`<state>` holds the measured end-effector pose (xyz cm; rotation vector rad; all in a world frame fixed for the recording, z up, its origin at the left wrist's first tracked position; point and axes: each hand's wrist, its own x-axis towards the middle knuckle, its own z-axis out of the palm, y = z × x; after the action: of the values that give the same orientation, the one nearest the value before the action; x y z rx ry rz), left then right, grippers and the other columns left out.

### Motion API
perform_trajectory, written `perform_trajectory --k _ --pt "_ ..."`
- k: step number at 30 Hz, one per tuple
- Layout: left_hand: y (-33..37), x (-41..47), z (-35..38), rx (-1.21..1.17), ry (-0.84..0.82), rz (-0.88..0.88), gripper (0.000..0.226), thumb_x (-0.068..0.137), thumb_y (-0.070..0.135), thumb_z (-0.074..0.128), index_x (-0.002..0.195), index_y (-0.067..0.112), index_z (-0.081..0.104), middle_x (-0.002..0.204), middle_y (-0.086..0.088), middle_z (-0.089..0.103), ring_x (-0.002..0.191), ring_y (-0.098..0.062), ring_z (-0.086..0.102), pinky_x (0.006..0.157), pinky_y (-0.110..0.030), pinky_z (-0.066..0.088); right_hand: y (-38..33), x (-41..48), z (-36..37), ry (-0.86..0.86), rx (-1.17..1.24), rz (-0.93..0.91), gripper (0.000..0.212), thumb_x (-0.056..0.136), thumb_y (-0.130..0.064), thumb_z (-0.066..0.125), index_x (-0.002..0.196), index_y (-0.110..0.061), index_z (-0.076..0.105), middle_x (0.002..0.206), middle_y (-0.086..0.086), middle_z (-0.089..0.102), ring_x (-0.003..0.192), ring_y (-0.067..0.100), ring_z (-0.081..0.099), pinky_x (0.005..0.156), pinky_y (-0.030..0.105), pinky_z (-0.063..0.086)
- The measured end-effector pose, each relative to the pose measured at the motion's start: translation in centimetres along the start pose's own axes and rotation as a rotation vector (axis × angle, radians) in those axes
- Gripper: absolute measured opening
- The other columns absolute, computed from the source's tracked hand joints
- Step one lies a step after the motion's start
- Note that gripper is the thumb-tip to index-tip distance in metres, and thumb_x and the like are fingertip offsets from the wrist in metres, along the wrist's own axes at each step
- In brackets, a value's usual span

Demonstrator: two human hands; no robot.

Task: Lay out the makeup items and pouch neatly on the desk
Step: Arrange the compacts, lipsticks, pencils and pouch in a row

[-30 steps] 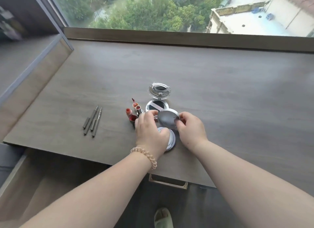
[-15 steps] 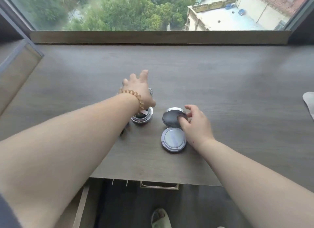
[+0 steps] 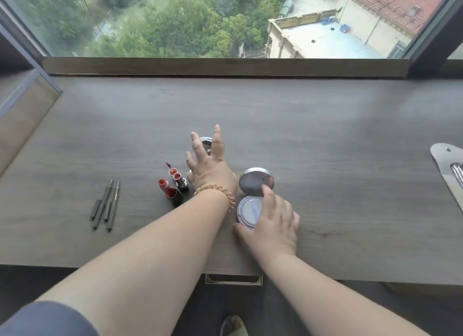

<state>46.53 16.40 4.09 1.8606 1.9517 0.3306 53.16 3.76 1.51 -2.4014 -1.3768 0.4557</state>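
Note:
An open round cushion compact (image 3: 246,209) lies near the desk's front edge, its mirrored lid (image 3: 254,182) tipped up behind it. My right hand (image 3: 271,223) rests on the compact's right side, with thumb and fingers around its base. My left hand (image 3: 209,162) hovers with fingers spread over a second open compact (image 3: 204,141), which it mostly hides. Left of that hand stand several open lipsticks (image 3: 172,185). Three dark pencils (image 3: 105,204) lie side by side further left. A silver pouch (image 3: 448,167) shows at the right edge.
The grey wooden desk (image 3: 325,135) runs up to a window sill (image 3: 225,66). A drawer handle (image 3: 233,279) sits under the front edge. My foot (image 3: 234,327) is visible on the floor below. A raised panel (image 3: 25,102) borders the desk's left side.
My left hand left the cushion compact and reached over the second compact behind it. My right hand slid from the lid down onto the compact's base. The view shifted right, which brought the pouch into sight.

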Motion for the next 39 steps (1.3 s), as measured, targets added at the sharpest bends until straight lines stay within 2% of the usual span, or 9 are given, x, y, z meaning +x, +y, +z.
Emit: perform_trajectory --k 5,10,14,19,26,28,32,36,39 --pt "-0.6 -0.2 1.3 -0.002 0.071 0.008 0.109 0.077 0.005 0.057 0.140 0.049 -0.020 0.158 -0.003 -0.017 0.144 -0.036 0.005 0.111 -0.047 0.026 0.0 0.6 0.0 0.025 -0.040 -0.011 0.086 0.072 -0.053 0.065 0.143 -0.026 0.025 0.130 -0.002 0.045 0.124 0.020 0.038 0.102 0.035 0.022" --pt "-1.0 -0.1 2.0 -0.069 0.095 -0.065 0.112 0.078 0.021 0.069 0.144 0.040 -0.019 0.158 -0.013 -0.007 0.141 -0.036 0.019 0.113 -0.044 0.024 0.5 0.8 0.3 0.056 -0.009 -0.011 0.078 0.070 -0.044 0.067 0.138 -0.026 0.034 0.126 -0.002 0.047 0.120 0.020 0.041 0.098 0.034 0.019" --pt "-1.1 -0.2 2.6 -0.011 0.073 -0.126 0.105 0.081 0.018 0.062 0.145 0.038 -0.019 0.159 -0.012 -0.001 0.142 -0.034 0.017 0.113 -0.048 0.015 1.1 0.9 0.3 0.095 0.038 -0.010 0.072 0.068 -0.039 0.068 0.133 -0.024 0.042 0.122 0.000 0.050 0.116 0.023 0.044 0.097 0.034 0.021" --pt "-0.5 0.5 3.2 0.024 0.056 -0.125 0.102 0.084 0.016 0.058 0.142 0.043 -0.021 0.158 -0.014 0.007 0.139 -0.032 0.021 0.108 -0.045 0.025 2.1 1.2 0.2 0.118 0.039 -0.007 0.070 0.065 -0.038 0.070 0.129 -0.022 0.047 0.118 0.001 0.053 0.112 0.025 0.047 0.097 0.035 0.024" --pt "0.4 -0.3 3.2 0.038 0.018 -0.112 0.106 0.081 0.030 0.066 0.143 0.043 -0.020 0.156 -0.020 0.012 0.137 -0.036 0.023 0.109 -0.045 0.023 3.3 1.3 -0.1 0.149 0.030 -0.009 0.070 0.066 -0.039 0.069 0.130 -0.024 0.045 0.120 0.000 0.052 0.114 0.023 0.046 0.096 0.033 0.020" --pt "0.5 -0.5 3.3 0.044 0.032 -0.102 0.108 0.079 0.034 0.067 0.143 0.043 -0.020 0.151 -0.021 0.024 0.131 -0.037 0.032 0.107 -0.044 0.026 3.7 1.4 -0.2 0.138 0.016 -0.012 0.072 0.066 -0.041 0.068 0.132 -0.024 0.043 0.124 -0.001 0.050 0.117 0.022 0.044 0.098 0.033 0.020" --pt "0.6 -0.8 3.3 0.020 0.074 -0.076 0.107 0.077 0.038 0.065 0.144 0.041 -0.019 0.122 -0.013 0.052 0.115 -0.036 0.043 0.098 -0.044 0.032 4.0 1.6 -0.5 0.085 -0.019 -0.056 0.069 0.066 -0.042 0.065 0.130 -0.028 0.043 0.122 -0.004 0.050 0.117 0.020 0.043 0.095 0.033 0.022" --pt "2.1 -1.9 3.7 -0.051 0.090 -0.031 0.104 0.075 0.040 0.062 0.145 0.040 -0.015 0.117 -0.011 0.052 0.113 -0.036 0.042 0.095 -0.042 0.032 5.7 2.2 -1.7 0.193 0.009 -0.029 0.058 0.058 -0.036 0.067 0.113 -0.024 0.056 0.107 -0.002 0.057 0.103 0.025 0.051 0.087 0.036 0.029" --pt "4.4 -3.4 4.7 -0.122 0.069 0.029 0.102 0.074 0.040 0.064 0.145 0.041 -0.010 0.114 -0.009 0.048 0.112 -0.034 0.039 0.092 -0.041 0.033 8.7 3.0 -3.8 0.265 0.020 0.067 0.057 0.062 -0.035 0.068 0.116 -0.022 0.055 0.108 -0.001 0.058 0.106 0.025 0.051 0.089 0.035 0.026"
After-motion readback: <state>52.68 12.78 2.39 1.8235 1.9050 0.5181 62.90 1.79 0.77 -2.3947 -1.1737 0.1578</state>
